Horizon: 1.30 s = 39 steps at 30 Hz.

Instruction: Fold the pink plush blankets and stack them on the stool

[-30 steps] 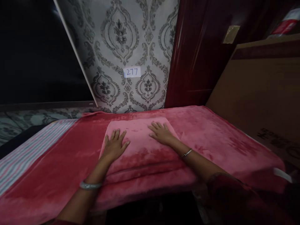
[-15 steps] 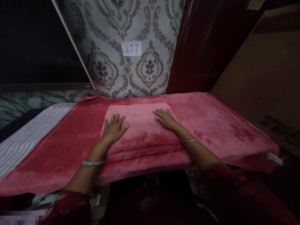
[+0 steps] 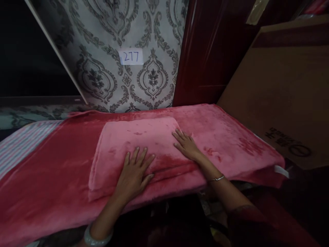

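Here the left hand lies flat, fingers spread, on the near edge of the folded pink blanket, which sits mid-way along the red blanket covering the bed. The right hand, also spread and pinching nothing, presses its right edge. Smoothing seems the step in hand; a further fold would need both hands closing on an edge. Striped cloth bounds the left, a cardboard box crowds the right.

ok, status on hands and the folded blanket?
Left hand flat on folded pink blanket. Right hand flat at its right edge. Nothing on top.
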{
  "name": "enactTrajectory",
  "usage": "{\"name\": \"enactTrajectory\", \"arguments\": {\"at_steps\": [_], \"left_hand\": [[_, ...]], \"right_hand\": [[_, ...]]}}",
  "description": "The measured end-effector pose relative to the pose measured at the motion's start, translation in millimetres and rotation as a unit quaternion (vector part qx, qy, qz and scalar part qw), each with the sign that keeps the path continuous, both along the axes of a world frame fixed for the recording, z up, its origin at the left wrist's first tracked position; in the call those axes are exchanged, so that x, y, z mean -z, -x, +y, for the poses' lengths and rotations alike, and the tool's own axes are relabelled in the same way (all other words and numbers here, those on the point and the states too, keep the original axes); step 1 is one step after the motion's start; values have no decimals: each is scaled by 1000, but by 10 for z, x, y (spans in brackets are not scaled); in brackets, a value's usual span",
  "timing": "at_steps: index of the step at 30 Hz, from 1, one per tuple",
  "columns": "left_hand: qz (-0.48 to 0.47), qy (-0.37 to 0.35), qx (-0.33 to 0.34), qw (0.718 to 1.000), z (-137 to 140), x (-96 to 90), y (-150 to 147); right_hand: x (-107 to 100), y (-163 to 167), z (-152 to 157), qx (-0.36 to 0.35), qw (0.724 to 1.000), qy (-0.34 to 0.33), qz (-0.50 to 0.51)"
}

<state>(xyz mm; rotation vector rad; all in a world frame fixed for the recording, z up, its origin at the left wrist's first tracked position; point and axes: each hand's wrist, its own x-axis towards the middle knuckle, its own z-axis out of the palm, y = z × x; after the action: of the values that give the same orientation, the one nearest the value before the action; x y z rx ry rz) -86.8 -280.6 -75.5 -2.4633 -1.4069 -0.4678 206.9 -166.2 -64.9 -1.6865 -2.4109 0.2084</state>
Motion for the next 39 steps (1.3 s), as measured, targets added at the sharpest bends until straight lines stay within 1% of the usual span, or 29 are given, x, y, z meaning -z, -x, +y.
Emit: {"name": "enactTrajectory", "arguments": {"at_steps": [3,5,6,7,10,11,13,14,16,19,21,23,26,28,31,33,34,36,38,39], "left_hand": [[1,-13,0,1000,-4,-19,6],[2,-26,5,1000,-16,-19,4],[4,-33,11,999,-23,-16,5],[8,-39,19,999,-29,-12,9],[20,-53,41,998,-35,-5,32],[21,-58,45,997,-33,-4,41],[22,-68,50,996,-24,-3,57],[22,-71,53,996,-20,-2,62],[21,-69,56,996,-14,0,69],[21,-64,57,996,-16,4,72],[27,-71,56,996,-20,7,72],[33,-78,56,995,-22,8,73],[34,-77,56,995,-23,7,71],[30,-75,56,995,-26,4,68],[25,-73,52,996,-36,0,55],[23,-76,44,996,-48,-3,42],[22,-79,40,996,-55,-6,35],[20,-84,34,996,-68,-11,25],[22,-85,38,995,-76,-12,22],[25,-84,41,995,-77,-10,23]], "right_hand": [[-141,-23,141,35,999,-4,-4],[-266,99,196,23,999,-30,-1],[-321,191,212,-5,999,-41,3],[-363,294,227,-48,998,-45,6],[-406,574,315,-197,980,-27,2],[-395,635,377,-230,973,-21,-1],[-359,688,564,-254,967,-20,-7],[-339,684,684,-247,969,-23,-10],[-299,631,948,-207,978,-20,-13],[-226,506,1301,-138,990,11,11],[-157,431,1450,-114,992,30,47],[-85,381,1525,-96,992,38,72],[-29,340,1559,-64,994,40,78],[-62,328,1570,-57,995,40,78],[-221,356,1559,-70,994,31,75],[-356,447,1474,-82,994,13,76],[-415,522,1394,-99,992,-1,73],[-491,723,1168,-167,984,-30,59],[-501,949,912,-274,960,-45,31],[-485,1050,805,-316,948,-42,16]]}}
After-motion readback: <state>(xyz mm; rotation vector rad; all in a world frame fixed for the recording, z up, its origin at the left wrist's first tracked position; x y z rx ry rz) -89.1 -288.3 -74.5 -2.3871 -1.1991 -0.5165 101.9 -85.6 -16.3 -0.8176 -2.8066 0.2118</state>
